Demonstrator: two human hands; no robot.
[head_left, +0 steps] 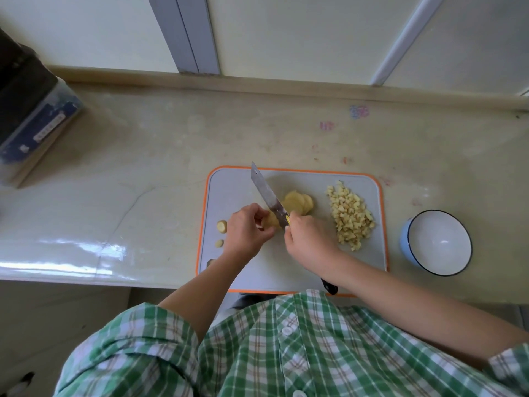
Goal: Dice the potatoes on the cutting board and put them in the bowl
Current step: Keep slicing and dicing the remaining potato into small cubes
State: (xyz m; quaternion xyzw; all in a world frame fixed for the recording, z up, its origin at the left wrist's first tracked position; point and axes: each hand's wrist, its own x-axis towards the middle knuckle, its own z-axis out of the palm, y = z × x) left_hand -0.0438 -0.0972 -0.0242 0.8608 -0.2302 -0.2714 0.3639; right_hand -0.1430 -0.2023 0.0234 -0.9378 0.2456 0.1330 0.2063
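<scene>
A grey cutting board (234, 184) with an orange rim lies on the counter. My left hand (246, 229) holds a peeled potato piece (271, 220) with curled fingers. My right hand (307, 239) grips a knife (267, 197) whose blade rests on the potato just right of my left fingers. Cut slices (299, 203) fan out to the right of the blade. A heap of diced potato (350, 214) lies on the board's right side. The white bowl (439, 243) with a blue outside stands empty, right of the board.
Two small potato end pieces (221, 226) lie on the board's left edge. A dark box on a clear container (31, 110) stands at the counter's far left. The wall and window frame run along the back. The counter's front edge is at my waist.
</scene>
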